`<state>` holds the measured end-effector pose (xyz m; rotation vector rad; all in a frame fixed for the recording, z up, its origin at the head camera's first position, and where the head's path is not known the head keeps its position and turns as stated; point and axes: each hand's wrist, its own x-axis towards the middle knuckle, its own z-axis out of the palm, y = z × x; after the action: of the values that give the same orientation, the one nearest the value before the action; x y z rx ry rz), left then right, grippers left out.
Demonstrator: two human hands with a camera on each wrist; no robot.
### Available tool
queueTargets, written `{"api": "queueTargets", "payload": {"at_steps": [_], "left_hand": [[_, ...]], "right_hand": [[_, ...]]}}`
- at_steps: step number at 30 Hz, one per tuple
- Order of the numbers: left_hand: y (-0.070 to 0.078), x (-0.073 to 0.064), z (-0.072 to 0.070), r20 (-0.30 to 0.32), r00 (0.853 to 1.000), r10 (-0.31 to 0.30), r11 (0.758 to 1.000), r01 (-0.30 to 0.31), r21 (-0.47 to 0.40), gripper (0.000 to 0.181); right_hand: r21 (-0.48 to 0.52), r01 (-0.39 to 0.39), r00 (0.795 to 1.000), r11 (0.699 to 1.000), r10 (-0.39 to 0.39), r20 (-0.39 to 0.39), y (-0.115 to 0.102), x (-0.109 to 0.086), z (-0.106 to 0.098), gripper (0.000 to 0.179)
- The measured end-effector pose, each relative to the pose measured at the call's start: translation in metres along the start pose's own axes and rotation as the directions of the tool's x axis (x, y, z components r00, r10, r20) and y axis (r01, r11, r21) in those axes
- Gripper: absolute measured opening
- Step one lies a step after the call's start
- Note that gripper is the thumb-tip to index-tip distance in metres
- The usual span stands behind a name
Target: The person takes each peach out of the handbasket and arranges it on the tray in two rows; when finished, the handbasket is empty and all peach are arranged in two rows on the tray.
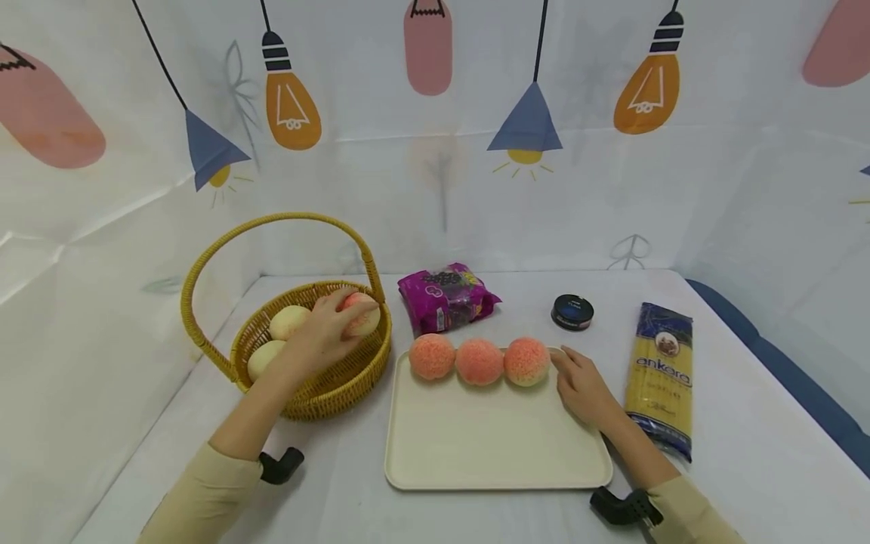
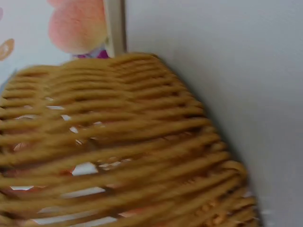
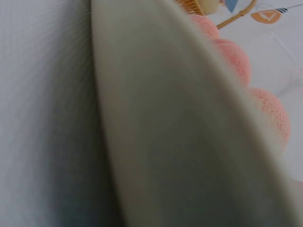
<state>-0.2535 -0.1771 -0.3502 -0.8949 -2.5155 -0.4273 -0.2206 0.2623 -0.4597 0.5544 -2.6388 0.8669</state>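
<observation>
Over the wicker basket (image 1: 382, 351), my left hand (image 1: 319, 332) grips a pink and pale-yellow peach (image 1: 363, 317) near the basket's right rim. Two pale cream peaches (image 1: 288, 322) lie behind and beside that wrist, inside the basket. A row of three pink peaches (image 1: 479, 361) sits along the far edge of the cream tray (image 1: 489, 446). My right hand (image 1: 581, 385) is at the tray's right rim, fingertips right beside the last peach (image 1: 526, 361). The left wrist view is filled by the basket's weave (image 2: 113, 132); the right wrist view shows mostly the tray's side (image 3: 180, 113).
Behind the tray lies a purple snack packet (image 1: 445, 298). A round black tin (image 1: 572, 312) stands at the back right. Farther right is a yellow and blue pasta packet (image 1: 661, 378). The basket's tall handle (image 1: 285, 217) arches over its back. A printed cloth (image 1: 442, 189) hangs behind the table.
</observation>
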Motion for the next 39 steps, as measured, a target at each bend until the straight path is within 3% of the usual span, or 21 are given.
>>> {"api": "queueTargets", "payload": {"at_steps": [10,19,27,32,35,39], "left_hand": [[0.029,0.014,-0.016,-0.030,0.995,0.097,0.995,-0.096,0.031,0.056],[0.058,0.032,-0.007,-0.075,0.963,0.257,0.966,-0.257,0.016,0.055],[0.088,0.047,0.004,-0.013,0.952,0.306,0.952,-0.306,0.014,0.056],[0.110,0.054,0.019,0.103,0.944,0.313,0.949,-0.316,0.011,0.054],[0.121,0.055,0.031,0.153,0.930,0.333,0.941,-0.337,-0.002,0.053],[0.132,0.054,0.047,0.132,0.898,0.420,0.904,-0.427,0.024,0.049]], "right_hand": [[-0.009,-0.009,1.000,1.000,0.009,0.006,0.001,-0.001,0.001,0.039],[-0.014,-0.022,1.000,1.000,0.022,0.003,-0.001,-0.004,0.000,0.038],[-0.003,-0.018,1.000,1.000,0.018,0.009,-0.001,-0.001,0.001,0.039],[-0.003,-0.006,1.000,1.000,0.006,0.006,0.000,-0.001,0.002,0.040],[-0.005,-0.003,1.000,1.000,0.003,0.004,0.001,-0.001,0.002,0.040],[-0.011,0.003,1.000,1.000,-0.003,0.002,0.002,-0.001,0.002,0.040]]}}
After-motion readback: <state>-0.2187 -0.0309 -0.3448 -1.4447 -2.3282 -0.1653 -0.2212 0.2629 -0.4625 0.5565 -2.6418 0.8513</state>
